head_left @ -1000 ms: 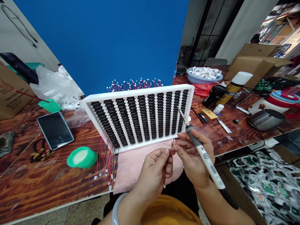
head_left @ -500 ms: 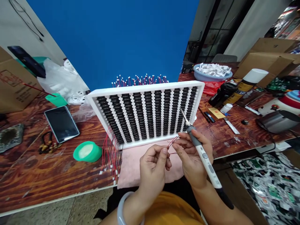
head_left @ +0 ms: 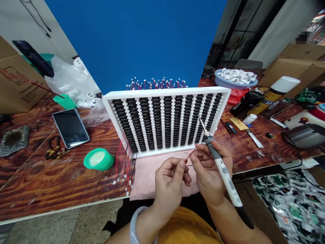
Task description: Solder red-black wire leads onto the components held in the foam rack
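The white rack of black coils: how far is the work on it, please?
The white rack appears full of black coils; red leads hang at its left and rise behind its top, so many look wired. In hand: the left hand pinches a thin red wire, the right hand holds a soldering iron. How many remain cannot be told.

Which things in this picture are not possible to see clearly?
Head view only:
- Thin red wire: its lower part is hidden inside the left hand and right hand.
- Soldering iron: its cable leaves behind the right forearm.
- Black parts in the white tray: too small to identify.
- Top right corner: blurred.
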Available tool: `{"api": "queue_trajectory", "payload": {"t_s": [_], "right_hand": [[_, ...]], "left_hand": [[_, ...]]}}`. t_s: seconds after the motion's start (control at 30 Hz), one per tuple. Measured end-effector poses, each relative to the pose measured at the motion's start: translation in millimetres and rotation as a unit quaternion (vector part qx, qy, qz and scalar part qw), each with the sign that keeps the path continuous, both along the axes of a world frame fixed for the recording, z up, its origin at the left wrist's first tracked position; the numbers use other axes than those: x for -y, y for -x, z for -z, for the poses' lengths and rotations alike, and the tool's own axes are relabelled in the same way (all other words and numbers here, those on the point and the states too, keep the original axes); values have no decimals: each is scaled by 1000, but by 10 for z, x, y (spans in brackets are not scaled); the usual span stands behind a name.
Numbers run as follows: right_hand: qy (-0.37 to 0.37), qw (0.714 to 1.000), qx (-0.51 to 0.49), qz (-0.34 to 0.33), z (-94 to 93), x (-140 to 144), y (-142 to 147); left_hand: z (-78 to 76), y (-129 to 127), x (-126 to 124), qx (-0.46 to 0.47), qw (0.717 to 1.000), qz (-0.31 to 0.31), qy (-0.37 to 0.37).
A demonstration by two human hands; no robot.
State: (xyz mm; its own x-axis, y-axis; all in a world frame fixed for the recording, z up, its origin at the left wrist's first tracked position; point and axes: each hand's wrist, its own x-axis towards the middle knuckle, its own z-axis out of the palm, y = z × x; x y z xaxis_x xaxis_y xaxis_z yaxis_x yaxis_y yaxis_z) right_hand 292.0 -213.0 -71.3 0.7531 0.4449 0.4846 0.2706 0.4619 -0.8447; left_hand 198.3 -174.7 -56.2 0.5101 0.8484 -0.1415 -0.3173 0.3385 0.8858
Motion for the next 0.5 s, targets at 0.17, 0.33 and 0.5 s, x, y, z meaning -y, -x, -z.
{"api": "queue_trajectory", "payload": {"t_s": [0.17, 0.33, 0.5], "right_hand": [[8, 1000, 2, 23, -20, 9, 46], [11, 999, -4, 33, -22, 10, 66], [16, 999, -18, 23, 1, 3, 67]], "left_hand": [[-11, 3, 1, 10, 1000, 3, 6], [-10, 12, 4, 7, 1000, -1, -5], [-14, 30, 27, 17, 999, -39, -7]]}}
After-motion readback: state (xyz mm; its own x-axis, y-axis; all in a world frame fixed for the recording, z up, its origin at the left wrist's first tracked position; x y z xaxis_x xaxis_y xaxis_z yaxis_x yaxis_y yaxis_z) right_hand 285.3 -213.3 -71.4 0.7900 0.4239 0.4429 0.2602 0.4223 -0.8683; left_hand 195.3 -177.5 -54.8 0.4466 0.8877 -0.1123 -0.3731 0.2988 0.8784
